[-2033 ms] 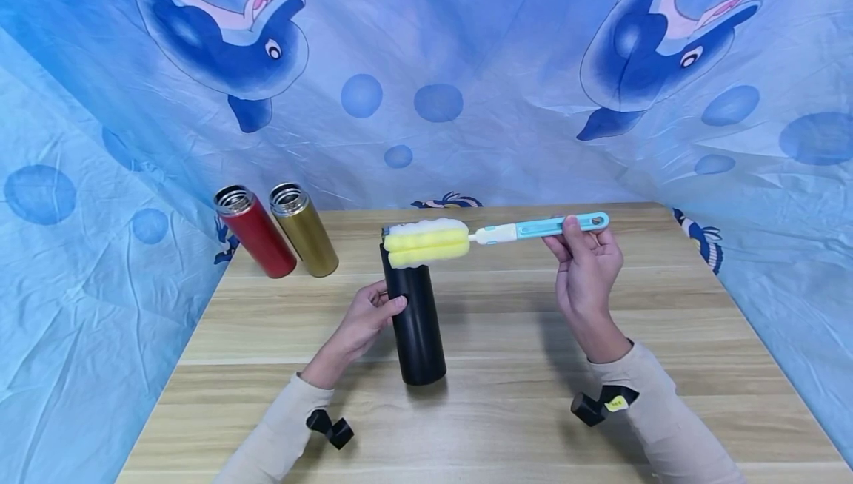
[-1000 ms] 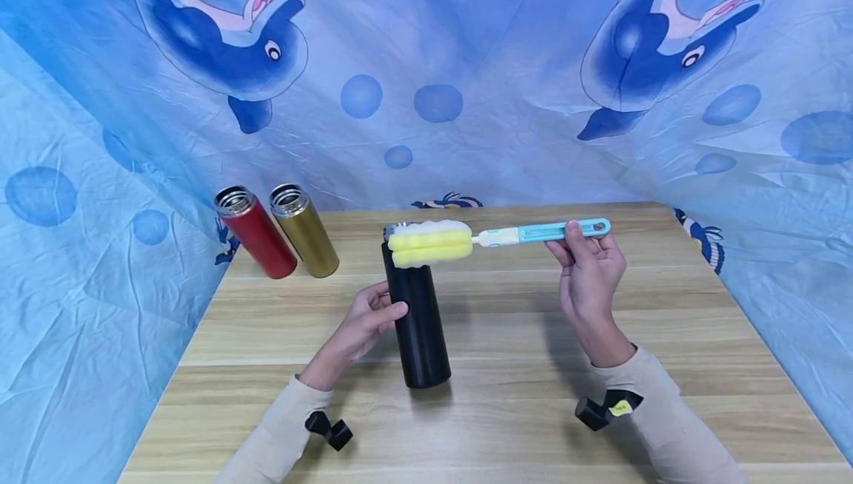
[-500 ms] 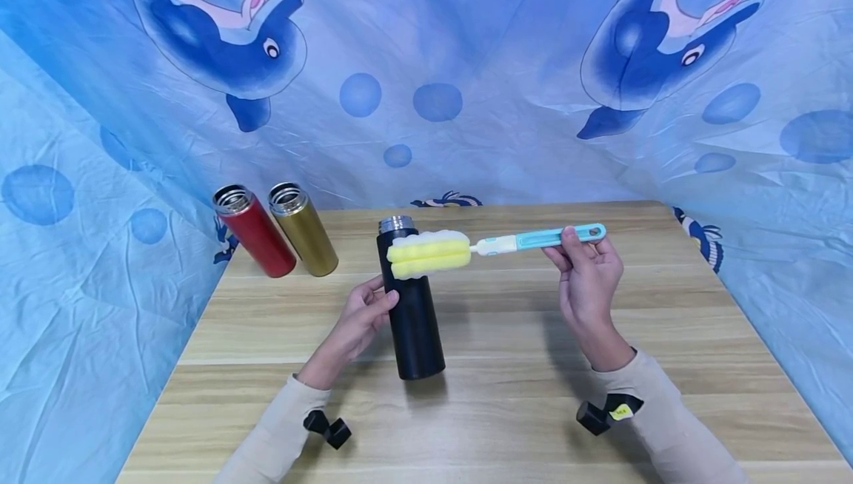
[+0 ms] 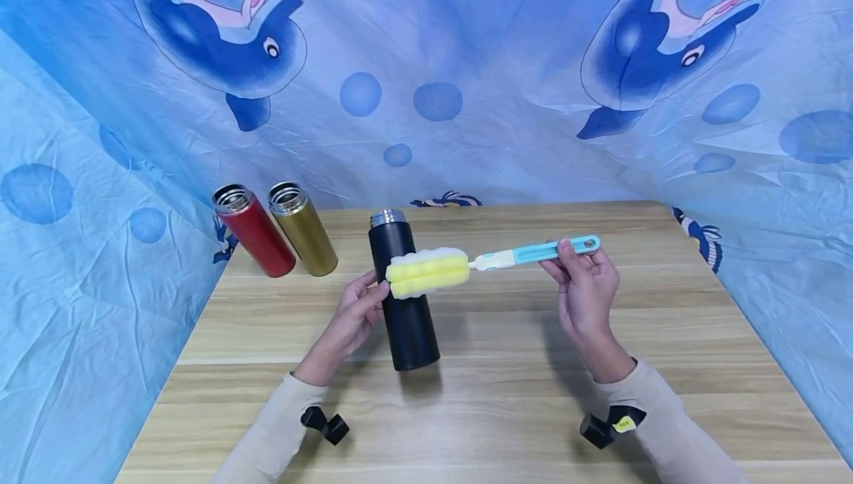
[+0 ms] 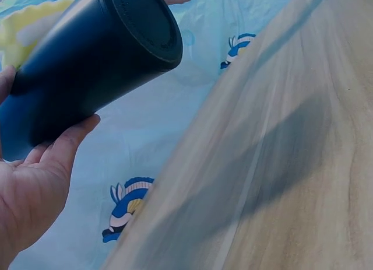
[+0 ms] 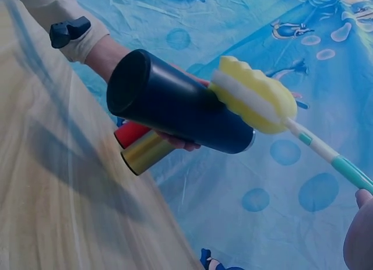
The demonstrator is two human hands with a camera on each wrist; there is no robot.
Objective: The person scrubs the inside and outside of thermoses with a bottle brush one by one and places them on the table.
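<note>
My left hand (image 4: 353, 314) grips a black thermos bottle (image 4: 413, 336) around its middle. The bottle is lidless, its steel neck up and leaning slightly left. Both wrist views show its base raised above the table, with a shadow below. My right hand (image 4: 588, 291) pinches the light-blue handle of a sponge bottle brush (image 4: 428, 274), held nearly level. Its yellow and white sponge head overlaps the upper middle of the bottle in the head view. In the right wrist view the sponge (image 6: 253, 95) lies right at the bottle's side, near the neck end.
A red thermos bottle (image 4: 258, 236) and a gold one (image 4: 306, 236) stand lidless, side by side, at the table's back left. The wooden table (image 4: 506, 425) ends against a blue dolphin-print curtain (image 4: 506, 40) behind and at both sides.
The sponge head has shifted down from near the bottle's mouth to its upper middle, uncovering the steel neck. The black bottle has risen a little and moved left.
</note>
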